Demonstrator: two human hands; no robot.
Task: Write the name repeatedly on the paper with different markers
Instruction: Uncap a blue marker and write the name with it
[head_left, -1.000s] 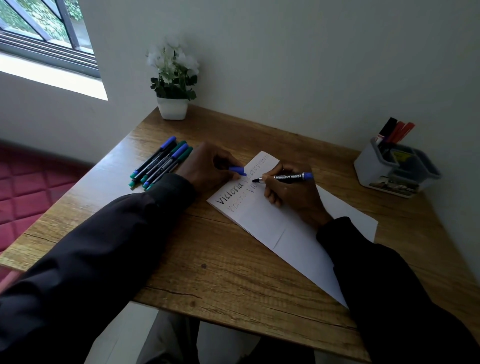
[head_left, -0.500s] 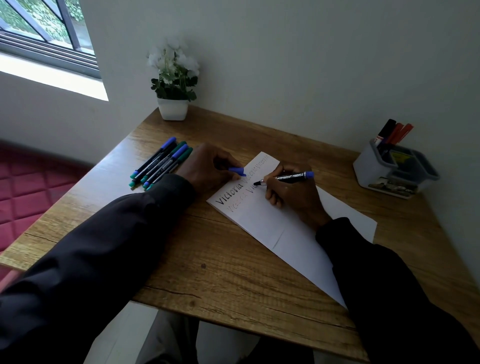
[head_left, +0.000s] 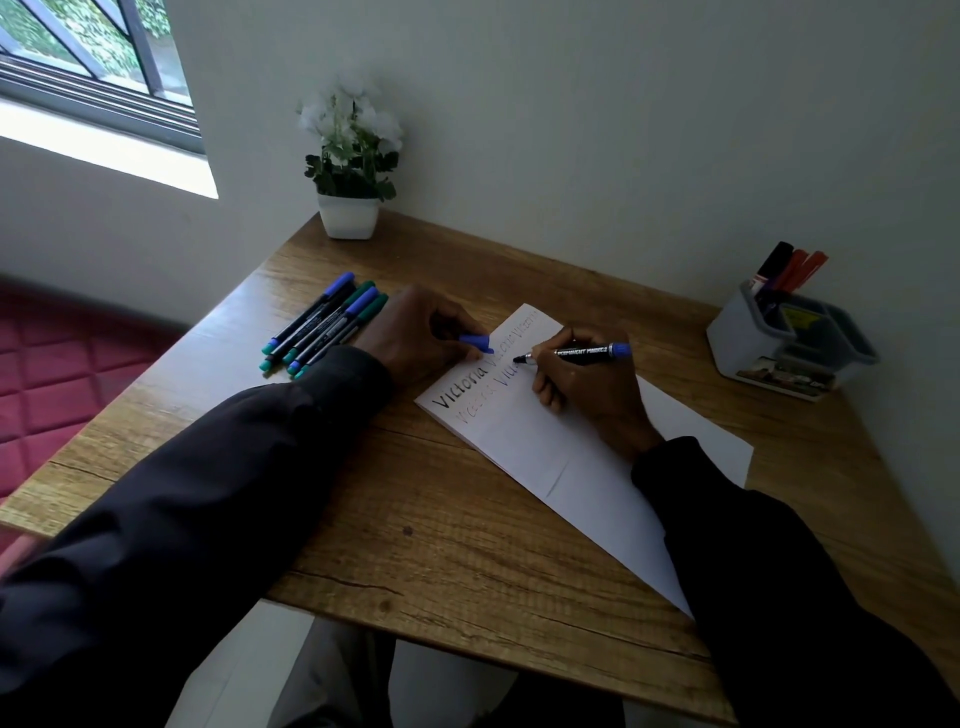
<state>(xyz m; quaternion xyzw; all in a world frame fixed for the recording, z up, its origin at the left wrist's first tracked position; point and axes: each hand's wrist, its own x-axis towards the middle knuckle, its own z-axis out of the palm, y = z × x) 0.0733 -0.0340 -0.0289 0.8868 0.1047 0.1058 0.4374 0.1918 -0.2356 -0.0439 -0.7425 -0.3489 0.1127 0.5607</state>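
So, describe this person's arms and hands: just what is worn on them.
Both arms wear long, plain, dark sleeves, near black in this dim light: the left sleeve and the right sleeve each end at the wrist. No logo, stripe or cuff detail shows. The left hand and right hand are bare, without gloves. No watch or ring can be made out.
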